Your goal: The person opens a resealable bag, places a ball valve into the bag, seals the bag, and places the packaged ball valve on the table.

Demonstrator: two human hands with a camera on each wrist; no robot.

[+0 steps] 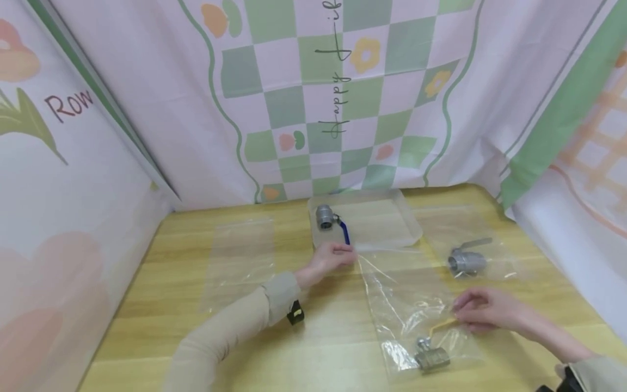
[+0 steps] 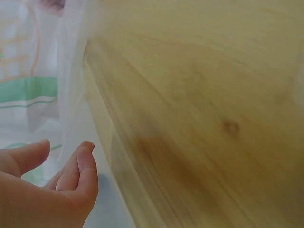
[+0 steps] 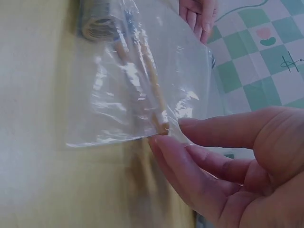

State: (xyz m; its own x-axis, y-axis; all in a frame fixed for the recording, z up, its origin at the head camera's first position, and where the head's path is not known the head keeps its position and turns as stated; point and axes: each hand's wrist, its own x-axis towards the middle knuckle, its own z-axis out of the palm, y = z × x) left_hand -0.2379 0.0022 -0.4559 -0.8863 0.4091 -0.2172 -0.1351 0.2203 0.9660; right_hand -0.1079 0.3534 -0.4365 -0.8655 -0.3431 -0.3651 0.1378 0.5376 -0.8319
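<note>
At the lower right of the head view, my right hand [image 1: 482,310] grips the edge of a clear plastic bag [image 1: 392,299]. Inside the bag is a metal ball valve [image 1: 432,358] with a yellow lever, the lever's tip right between my thumb and fingertips in the right wrist view. My left hand [image 1: 333,258] reaches to the bag's far corner, beside the tray's front edge. Its thumb and fingers [image 2: 85,164] stand apart in the left wrist view. Just above it, a ball valve with a blue lever [image 1: 325,216] lies in a translucent tray [image 1: 387,218].
Another bag [image 1: 499,267] to the right contains a ball valve with a grey lever [image 1: 467,262]. A flat clear bag [image 1: 240,256] lies on the left of the wooden table [image 1: 161,305]. Patterned cloth [image 1: 303,109] hangs behind and on both sides.
</note>
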